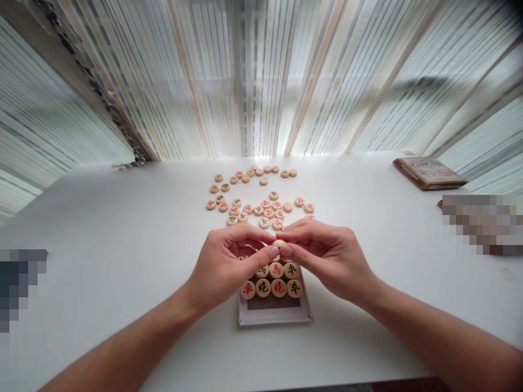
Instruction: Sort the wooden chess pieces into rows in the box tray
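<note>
My left hand (223, 264) and my right hand (327, 253) meet above a shallow white box tray (274, 316) near the table's front. Together their fingertips pinch one round wooden chess piece (279, 243), held on edge between thumbs and forefingers. Under the hands, the tray holds several flat wooden discs (271, 287) with red or black Chinese characters, laid in rows. Part of the tray is hidden by my hands. Farther back, several more loose discs (257, 209) lie scattered on the white table (122, 245).
A brown box lid (429, 173) lies at the table's far right corner. Blurred patches sit at the right edge (482, 223) and the left edge (20, 283). Striped curtains (261, 76) hang behind the table.
</note>
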The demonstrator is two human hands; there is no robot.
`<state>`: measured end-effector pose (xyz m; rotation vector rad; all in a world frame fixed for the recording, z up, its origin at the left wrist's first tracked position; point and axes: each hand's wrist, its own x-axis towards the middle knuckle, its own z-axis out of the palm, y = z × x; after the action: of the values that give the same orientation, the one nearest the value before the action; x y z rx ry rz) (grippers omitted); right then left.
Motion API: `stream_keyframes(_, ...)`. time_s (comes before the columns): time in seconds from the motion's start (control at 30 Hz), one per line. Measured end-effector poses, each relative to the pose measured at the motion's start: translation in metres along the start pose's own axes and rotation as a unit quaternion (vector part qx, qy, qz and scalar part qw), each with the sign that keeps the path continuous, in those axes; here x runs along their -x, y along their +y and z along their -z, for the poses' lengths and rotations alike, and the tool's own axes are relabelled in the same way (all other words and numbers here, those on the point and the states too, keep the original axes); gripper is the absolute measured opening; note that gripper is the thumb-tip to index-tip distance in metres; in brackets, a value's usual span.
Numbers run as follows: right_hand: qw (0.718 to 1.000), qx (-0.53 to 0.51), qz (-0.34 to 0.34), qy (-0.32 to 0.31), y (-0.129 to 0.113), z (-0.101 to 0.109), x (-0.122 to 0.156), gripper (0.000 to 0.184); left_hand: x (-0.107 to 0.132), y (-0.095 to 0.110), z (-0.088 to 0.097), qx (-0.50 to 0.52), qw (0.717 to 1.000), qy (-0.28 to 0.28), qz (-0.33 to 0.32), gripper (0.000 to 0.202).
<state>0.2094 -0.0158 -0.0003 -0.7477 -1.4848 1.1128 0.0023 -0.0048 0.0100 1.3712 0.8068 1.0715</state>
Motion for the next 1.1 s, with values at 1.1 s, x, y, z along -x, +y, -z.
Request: stream_keyframes(1.1,0.951,-0.205,-0.231,0.017,0.0018,0.0039,-0.0022,0.028,-0.0031,0.0043,-0.0031,0.039,0.999,0.005,0.008,0.018)
